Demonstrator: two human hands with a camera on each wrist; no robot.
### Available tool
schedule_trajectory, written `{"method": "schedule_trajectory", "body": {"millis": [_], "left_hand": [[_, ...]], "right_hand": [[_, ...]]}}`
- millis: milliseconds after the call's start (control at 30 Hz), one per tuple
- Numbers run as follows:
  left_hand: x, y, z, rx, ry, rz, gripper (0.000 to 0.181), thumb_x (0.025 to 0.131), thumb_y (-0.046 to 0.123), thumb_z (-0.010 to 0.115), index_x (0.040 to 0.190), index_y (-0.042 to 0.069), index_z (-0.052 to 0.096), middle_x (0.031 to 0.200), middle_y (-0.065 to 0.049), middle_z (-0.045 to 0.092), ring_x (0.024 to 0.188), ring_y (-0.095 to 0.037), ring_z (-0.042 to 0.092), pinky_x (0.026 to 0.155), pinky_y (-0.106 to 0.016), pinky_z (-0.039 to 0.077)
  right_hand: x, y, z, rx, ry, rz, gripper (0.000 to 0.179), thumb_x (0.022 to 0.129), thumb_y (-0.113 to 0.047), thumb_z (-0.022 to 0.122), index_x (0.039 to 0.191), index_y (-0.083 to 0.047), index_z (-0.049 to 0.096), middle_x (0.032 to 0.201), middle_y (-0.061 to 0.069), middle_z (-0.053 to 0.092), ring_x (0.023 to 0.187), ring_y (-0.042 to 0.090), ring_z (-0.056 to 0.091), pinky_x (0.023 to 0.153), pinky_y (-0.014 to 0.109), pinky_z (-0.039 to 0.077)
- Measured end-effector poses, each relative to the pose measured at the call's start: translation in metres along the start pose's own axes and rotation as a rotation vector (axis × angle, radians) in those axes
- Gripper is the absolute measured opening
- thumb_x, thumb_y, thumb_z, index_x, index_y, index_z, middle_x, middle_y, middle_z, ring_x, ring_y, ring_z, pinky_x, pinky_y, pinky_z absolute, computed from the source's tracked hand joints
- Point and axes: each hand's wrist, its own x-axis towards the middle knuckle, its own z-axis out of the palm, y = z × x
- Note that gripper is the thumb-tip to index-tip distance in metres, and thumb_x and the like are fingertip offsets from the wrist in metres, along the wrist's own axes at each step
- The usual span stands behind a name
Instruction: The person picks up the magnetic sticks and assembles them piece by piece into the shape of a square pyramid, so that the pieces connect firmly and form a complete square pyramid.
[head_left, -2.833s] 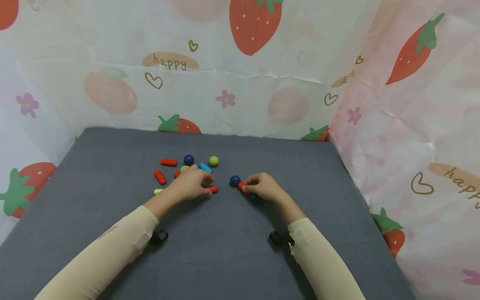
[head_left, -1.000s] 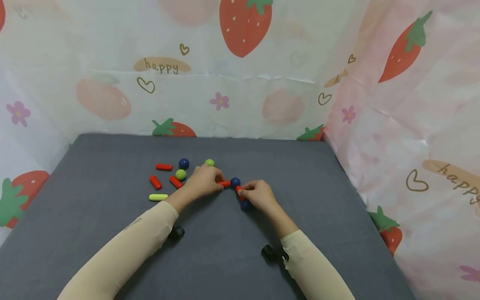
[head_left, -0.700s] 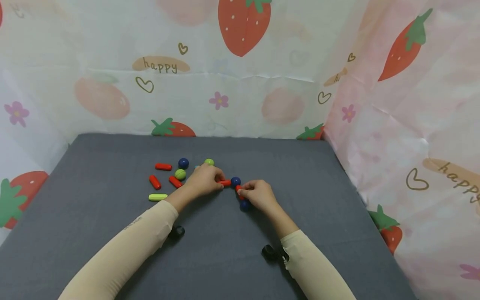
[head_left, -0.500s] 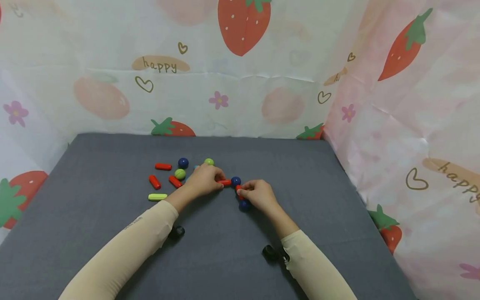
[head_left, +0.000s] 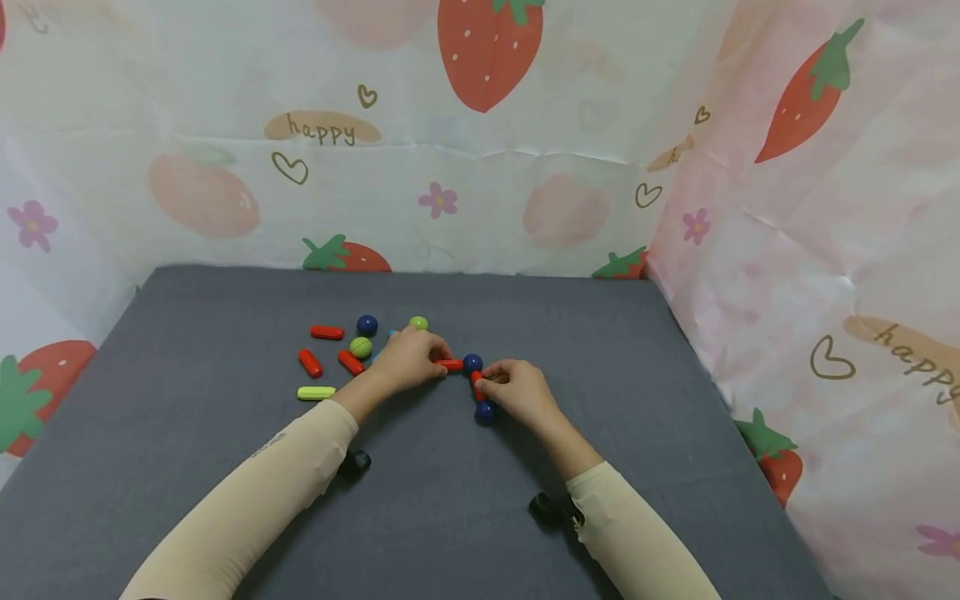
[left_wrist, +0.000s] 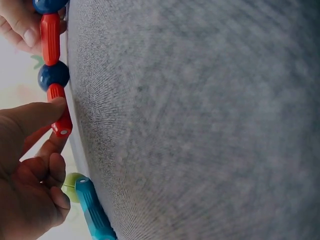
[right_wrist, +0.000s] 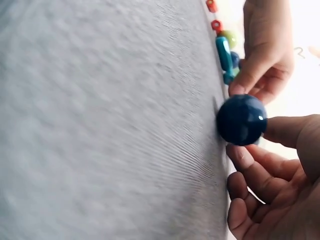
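In the head view my left hand pinches a red magnetic rod between thumb and finger. The rod's right end touches a blue ball. My right hand pinches a second red rod, which joins that ball to another blue ball nearer the front. The left wrist view shows this bent chain, with a pale round inset on the free end of the left-hand rod. In the right wrist view the near blue ball hides the rods behind it.
Left of my left hand lie several loose red rods, a yellow-green rod, a blue ball and green balls. Light-blue rods lie partly behind that hand. Patterned cloth hangs behind the grey tabletop.
The left hand has moved right, bringing its red rod against the upper blue ball. The right hand's rod has turned steeper, its lower ball swinging left. In the last half second little has changed.
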Motion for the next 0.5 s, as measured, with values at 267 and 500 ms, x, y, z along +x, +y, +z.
{"method": "schedule_trajectory", "body": {"millis": [267, 500], "left_hand": [[-0.001, 0.001, -0.001, -0.013, 0.004, -0.003, 0.017, 0.089, 0.025, 0.082, 0.105, 0.020, 0.081, 0.094, 0.007, 0.076, 0.095, -0.022, 0.058, 0.092, -0.048, 0.037], [0.000, 0.002, -0.001, -0.017, 0.006, 0.016, 0.017, 0.089, 0.024, 0.082, 0.105, 0.019, 0.080, 0.093, 0.006, 0.076, 0.090, -0.019, 0.061, 0.089, -0.045, 0.040]], "right_hand": [[0.014, -0.003, -0.018, -0.036, -0.003, -0.088, 0.024, 0.094, -0.029, 0.076, 0.113, -0.013, 0.076, 0.101, 0.001, 0.075, 0.090, 0.016, 0.067, 0.078, 0.036, 0.055], [0.036, -0.003, -0.026, -0.066, -0.103, -0.218, 0.032, 0.098, -0.027, 0.072, 0.126, -0.011, 0.072, 0.113, 0.002, 0.073, 0.098, 0.019, 0.065, 0.085, 0.039, 0.054]]}}
